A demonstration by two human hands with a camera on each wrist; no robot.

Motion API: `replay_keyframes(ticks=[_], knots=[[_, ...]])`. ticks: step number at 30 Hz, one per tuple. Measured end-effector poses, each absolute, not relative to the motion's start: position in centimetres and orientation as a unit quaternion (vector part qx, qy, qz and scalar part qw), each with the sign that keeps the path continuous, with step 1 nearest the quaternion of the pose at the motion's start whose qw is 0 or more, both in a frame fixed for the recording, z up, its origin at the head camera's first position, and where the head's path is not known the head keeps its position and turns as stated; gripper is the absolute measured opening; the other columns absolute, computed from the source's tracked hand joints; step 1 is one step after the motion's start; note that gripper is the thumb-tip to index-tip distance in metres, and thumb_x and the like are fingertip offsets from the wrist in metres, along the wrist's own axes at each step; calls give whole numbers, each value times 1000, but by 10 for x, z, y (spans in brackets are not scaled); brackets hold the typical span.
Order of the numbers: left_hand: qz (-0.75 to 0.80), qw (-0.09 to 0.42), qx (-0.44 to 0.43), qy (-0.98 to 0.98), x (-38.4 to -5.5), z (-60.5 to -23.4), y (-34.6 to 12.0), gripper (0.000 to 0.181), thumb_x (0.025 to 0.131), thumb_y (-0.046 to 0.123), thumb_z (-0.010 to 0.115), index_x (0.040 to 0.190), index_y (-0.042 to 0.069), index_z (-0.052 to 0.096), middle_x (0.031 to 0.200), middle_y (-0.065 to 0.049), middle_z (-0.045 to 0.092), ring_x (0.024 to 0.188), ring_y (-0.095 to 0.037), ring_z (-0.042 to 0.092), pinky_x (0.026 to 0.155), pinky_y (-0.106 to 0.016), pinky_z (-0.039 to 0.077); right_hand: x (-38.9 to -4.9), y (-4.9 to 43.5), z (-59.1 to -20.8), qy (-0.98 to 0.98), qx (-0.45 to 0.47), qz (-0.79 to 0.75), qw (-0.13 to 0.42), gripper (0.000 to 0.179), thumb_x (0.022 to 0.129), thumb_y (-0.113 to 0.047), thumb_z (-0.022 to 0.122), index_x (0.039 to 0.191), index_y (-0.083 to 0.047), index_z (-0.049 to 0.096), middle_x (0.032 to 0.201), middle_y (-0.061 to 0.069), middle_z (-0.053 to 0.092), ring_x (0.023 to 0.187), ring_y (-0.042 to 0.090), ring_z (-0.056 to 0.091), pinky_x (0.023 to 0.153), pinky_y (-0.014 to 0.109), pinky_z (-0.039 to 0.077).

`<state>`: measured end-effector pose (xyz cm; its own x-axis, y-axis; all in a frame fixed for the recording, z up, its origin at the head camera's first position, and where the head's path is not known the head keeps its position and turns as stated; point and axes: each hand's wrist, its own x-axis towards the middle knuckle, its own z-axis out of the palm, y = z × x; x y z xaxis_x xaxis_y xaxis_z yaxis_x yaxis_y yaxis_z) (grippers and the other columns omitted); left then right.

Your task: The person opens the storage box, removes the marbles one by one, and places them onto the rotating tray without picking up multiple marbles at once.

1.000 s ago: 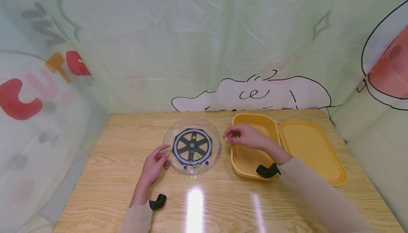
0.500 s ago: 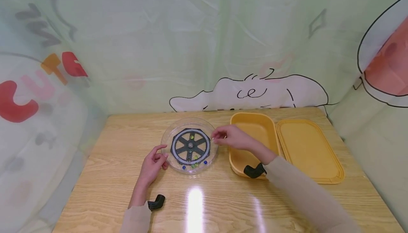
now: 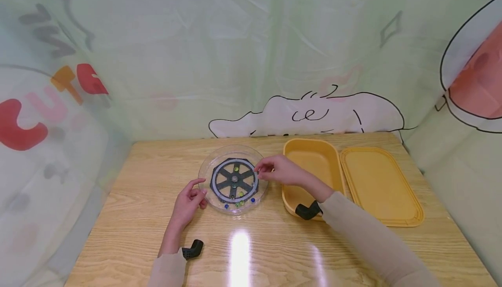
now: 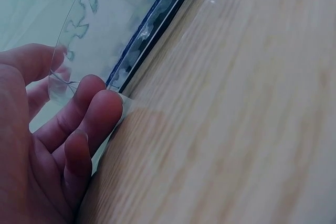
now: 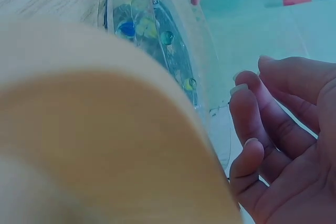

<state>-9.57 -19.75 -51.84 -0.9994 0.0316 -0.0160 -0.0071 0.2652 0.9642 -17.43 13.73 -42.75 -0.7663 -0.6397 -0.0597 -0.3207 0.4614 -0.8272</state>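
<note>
A clear round dish (image 3: 208, 165) stands on the table with a dark spoked wheel (image 3: 223, 185) visible at its bottom. Several small glass marbles, among them a blue marble (image 3: 252, 200) and a yellow-green marble (image 3: 236, 169), lie in it. My left hand (image 3: 187, 206) holds the dish's left rim; the left wrist view shows the fingers about the clear wall. Over the right rim hangs my right hand (image 3: 280, 170), fingertips above the dish. In the right wrist view its fingers are loosely bent, the thumb slightly apart, and no marble shows between them.
A yellow box (image 3: 288, 199) stands open right of the dish, under my right forearm. Its lid (image 3: 382, 186) lies flat to the right. A printed curtain (image 3: 176, 82) hangs behind the table.
My right hand has moved left from the yellow box to above the dish. The small marble seen at its fingertips earlier no longer shows there. My left hand stays at the rim.
</note>
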Motion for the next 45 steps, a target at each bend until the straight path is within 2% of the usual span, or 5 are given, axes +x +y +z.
replay_keyframes(ticks=[12, 18, 27, 35, 45], knots=[[602, 24, -1, 798, -94, -516, -197, 35, 99, 16, 63, 133, 13, 58, 72, -10, 65, 60, -22, 63, 62, -29, 54, -174, 161, -414, 845, -258, -436, 173, 19, 94, -6, 68, 111, 2, 69, 93, 5, 70, 84, 21, 64, 76, 29, 54], [601, 22, -3, 799, -94, -517, -197, 34, 99, 17, 63, 133, 14, 58, 73, -11, 64, 60, -23, 63, 61, -29, 53, -175, 180, -416, 852, -254, -427, 164, 12, 93, -7, 70, 103, -1, 70, 91, 3, 69, 84, 19, 61, 76, 27, 52], [599, 27, -10, 800, -96, -517, -198, 35, 100, 20, 63, 134, 17, 58, 74, -11, 64, 62, -24, 62, 63, -29, 54, -183, 211, -419, 887, -262, -341, 167, 10, 92, -15, 73, 100, -10, 72, 91, -4, 67, 85, 18, 58, 81, 36, 49], [599, 22, -4, 800, -96, -516, -197, 34, 100, 16, 62, 134, 15, 58, 73, -11, 64, 61, -24, 62, 63, -29, 53, -193, 236, -430, 899, -250, -306, 191, 17, 93, -14, 70, 105, -2, 70, 93, 1, 67, 84, 19, 57, 79, 36, 48], [601, 22, -5, 799, -96, -517, -197, 34, 100, 18, 63, 133, 16, 59, 74, -11, 64, 61, -24, 62, 63, -29, 53, -200, 247, -433, 916, -235, -264, 187, 18, 94, -18, 69, 105, -4, 70, 94, 2, 68, 79, 17, 57, 76, 35, 48]])
